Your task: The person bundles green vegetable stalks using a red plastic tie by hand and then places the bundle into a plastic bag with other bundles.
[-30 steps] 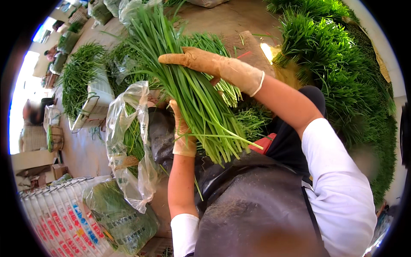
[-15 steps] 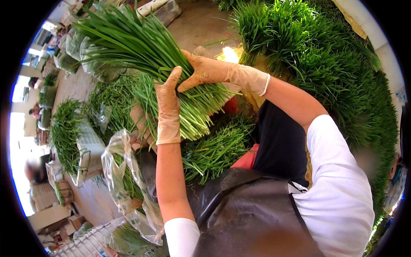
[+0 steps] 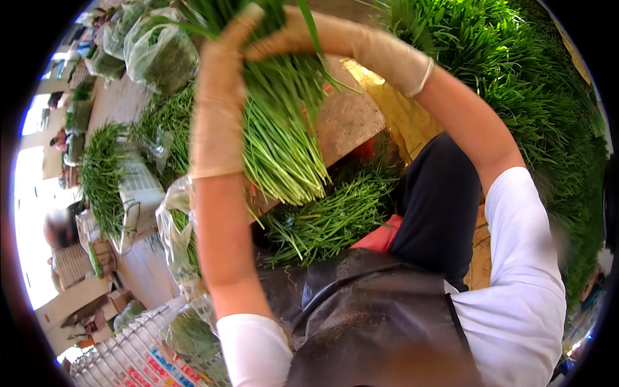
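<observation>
1. Left hand (image 3: 221, 74) and right hand (image 3: 298, 32) grip green bunch (image 3: 290, 80) between them.
2. Second bunch (image 3: 284, 155) on worktop (image 3: 354, 126), just below hands.
3. Loose greens (image 3: 332, 219) farther below hands.
4. Big pile (image 3: 516, 116) right of hands.

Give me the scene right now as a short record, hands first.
Left hand: closed on the bunch of greens, motion-blurred
Right hand: closed on the same bunch
Board: more stalks lying on it
Near the apron: loose stalks
Right side: large heap of greens
Left side: white crate
Upper left: filled clear bag
</observation>
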`<act>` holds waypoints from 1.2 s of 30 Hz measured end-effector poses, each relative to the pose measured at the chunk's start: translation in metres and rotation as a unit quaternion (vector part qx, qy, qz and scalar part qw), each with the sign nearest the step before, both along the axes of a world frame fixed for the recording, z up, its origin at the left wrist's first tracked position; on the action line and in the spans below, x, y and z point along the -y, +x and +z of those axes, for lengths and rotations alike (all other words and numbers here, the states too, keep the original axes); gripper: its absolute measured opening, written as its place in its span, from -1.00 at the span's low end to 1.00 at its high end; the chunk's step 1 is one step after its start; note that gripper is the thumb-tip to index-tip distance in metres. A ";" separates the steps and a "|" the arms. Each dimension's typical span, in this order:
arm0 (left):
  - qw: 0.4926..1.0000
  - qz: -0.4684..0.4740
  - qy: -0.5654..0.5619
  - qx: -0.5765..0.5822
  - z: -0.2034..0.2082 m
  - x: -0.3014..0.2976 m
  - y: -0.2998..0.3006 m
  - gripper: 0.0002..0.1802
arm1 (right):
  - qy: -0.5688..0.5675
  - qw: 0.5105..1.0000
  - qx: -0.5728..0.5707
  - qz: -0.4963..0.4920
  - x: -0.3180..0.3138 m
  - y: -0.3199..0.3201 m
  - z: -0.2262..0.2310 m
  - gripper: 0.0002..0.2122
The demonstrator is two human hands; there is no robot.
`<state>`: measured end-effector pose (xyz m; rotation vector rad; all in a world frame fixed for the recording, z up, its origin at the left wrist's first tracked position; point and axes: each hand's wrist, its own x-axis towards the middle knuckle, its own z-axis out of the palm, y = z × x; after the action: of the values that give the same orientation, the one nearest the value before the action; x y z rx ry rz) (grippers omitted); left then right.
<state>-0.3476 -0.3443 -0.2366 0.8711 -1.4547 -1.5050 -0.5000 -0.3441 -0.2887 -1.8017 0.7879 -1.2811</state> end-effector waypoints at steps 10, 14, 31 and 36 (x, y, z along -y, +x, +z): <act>0.955 0.194 0.204 0.094 -0.158 -0.008 0.143 -0.31 | 0.269 0.941 -0.172 -0.111 -0.041 0.142 -0.086 -0.10; 0.929 0.221 0.131 0.266 -0.230 -0.016 0.123 0.03 | 0.306 0.893 -0.273 -0.187 -0.045 0.128 -0.158 -0.05; 0.950 0.169 -0.026 0.261 -0.229 -0.092 0.188 -0.12 | 0.183 0.869 -0.328 -0.322 -0.139 0.112 -0.171 -0.69; 0.973 0.086 0.131 0.169 -0.204 -0.082 0.212 -0.14 | 0.022 0.919 -0.264 -0.293 -0.198 0.165 -0.093 -0.90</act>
<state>-0.1359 -0.2619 -0.4408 1.4349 -1.3888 -1.4890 -0.3352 -0.1463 -0.3816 -1.9724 1.7469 -1.1033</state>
